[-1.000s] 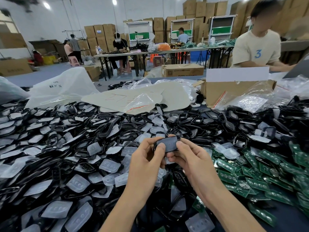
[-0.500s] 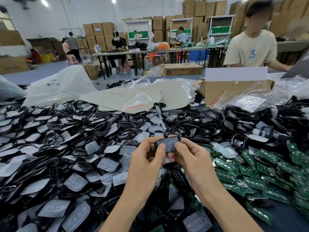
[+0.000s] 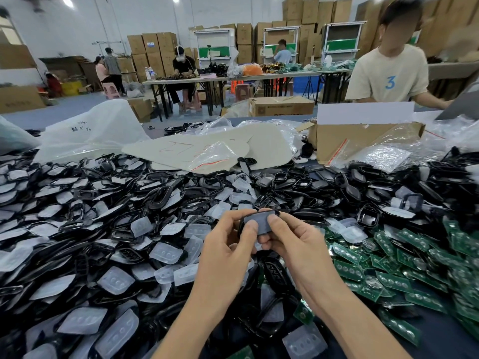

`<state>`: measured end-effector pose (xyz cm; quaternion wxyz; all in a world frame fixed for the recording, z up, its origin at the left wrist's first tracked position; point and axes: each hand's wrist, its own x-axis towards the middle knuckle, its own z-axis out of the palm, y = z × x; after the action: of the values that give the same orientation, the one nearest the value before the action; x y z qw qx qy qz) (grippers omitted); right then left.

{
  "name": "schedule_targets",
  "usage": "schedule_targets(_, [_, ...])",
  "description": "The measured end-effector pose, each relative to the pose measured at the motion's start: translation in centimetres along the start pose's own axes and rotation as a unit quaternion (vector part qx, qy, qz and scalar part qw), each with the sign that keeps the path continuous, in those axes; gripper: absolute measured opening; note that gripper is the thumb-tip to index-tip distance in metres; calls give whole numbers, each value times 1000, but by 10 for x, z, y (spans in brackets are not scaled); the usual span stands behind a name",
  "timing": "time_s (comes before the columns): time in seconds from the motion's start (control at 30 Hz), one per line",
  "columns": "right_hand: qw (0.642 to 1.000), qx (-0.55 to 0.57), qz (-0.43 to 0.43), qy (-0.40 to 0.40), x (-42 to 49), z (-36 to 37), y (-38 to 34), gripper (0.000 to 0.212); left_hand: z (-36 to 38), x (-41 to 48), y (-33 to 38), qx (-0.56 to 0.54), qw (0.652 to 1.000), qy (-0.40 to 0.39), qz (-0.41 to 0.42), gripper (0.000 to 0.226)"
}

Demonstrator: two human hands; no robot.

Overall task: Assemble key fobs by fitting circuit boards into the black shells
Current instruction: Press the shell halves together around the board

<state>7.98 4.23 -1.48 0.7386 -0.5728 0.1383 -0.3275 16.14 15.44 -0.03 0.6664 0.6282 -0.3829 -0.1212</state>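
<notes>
The left hand and right hand pinch one black shell from both sides. Both thumbs press its flat face, likely to snap it snug. The green circuit boards lie just right of the shell, easy to grab.

We count one left hand, one right hand and one held shell. Loose shells and green boards are past counting.

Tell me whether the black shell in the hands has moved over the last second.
No. The black shell stays put against the cardboard box behind it, held between the left hand and right hand.
</notes>
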Motion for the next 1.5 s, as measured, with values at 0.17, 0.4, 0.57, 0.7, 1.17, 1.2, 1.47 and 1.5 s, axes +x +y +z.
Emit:
schedule_targets(0.17, [1000, 8, -3, -6, -1, -1, -1, 22, 0, -2, -1, -2, 1000, -4, 1, 21])
schedule_targets(0.4, [999, 30, 4, -23, -4, 4, -4, 15, 4, -4, 3, 12, 999, -31, 6, 25])
schedule_targets(0.57, [1000, 16, -8, -13, -6, 7, -12, 17, 3, -2, 1, 65, 998, 9, 22, 16])
schedule_targets(0.7, [993, -92, -78, 13, -10, 6, -15, 24, -2, -1, -3, 120, 990, 42, 67, 19])
schedule_targets(1.17, [868, -323, -374, 53, -26, 5, -9, 19, -12, -3, -1, 108, 954, 49, 276, 29])
schedule_targets(1.2, [866, -323, -377, 55, -25, 5, -9, 20, -12, -3, -1, 99, 957, 46, 268, 30])
schedule_targets(1.47, [914, -291, -275, 61, -24, 14, -17, 18, -1, -5, 7, -77, 993, 32, 88, 18])
schedule_targets(1.5, [935, -266, -231, 48, -24, 15, -18, 19, 3, -5, 9, -116, 992, 10, 45, 10])
